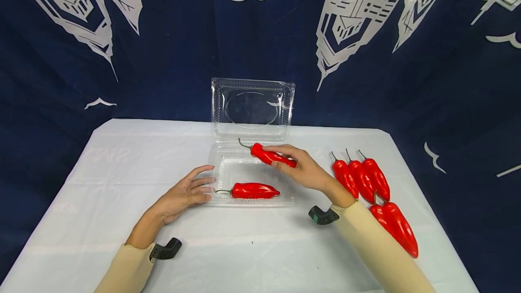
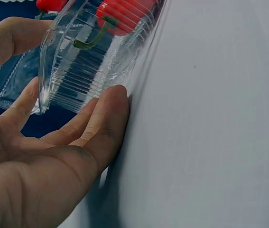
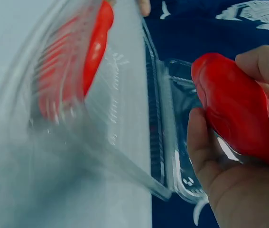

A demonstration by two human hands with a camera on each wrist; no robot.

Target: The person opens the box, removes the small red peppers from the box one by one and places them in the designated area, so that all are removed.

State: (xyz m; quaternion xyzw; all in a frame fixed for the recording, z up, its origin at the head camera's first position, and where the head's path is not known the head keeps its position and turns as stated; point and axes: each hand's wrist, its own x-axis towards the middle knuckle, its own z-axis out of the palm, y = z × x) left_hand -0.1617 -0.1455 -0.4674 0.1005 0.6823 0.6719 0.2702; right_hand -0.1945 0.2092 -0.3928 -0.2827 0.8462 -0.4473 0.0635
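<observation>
A clear plastic clamshell container (image 1: 286, 188) lies with its lid (image 1: 252, 86) standing up at the back. One red chili pepper (image 1: 254, 190) lies inside along the front, its stem pointing left. Over the container my right hand (image 1: 299, 164) grips a second red pepper (image 1: 264, 153) between thumb and fingers, stem to the upper left; the right wrist view shows this held pepper (image 3: 234, 107) up close. My left hand (image 1: 189, 196) has its fingers spread and touching the container's left side. In the left wrist view, fingertips (image 2: 113, 97) rest against the ribbed clear wall.
Right of the container, several red peppers lie on the white table: a row of three (image 1: 361, 177) and a front pair (image 1: 399, 227). A dark blue cloth (image 1: 171, 58) with white building prints hangs behind the table. Black wrist devices (image 1: 166, 248) are on both sleeves.
</observation>
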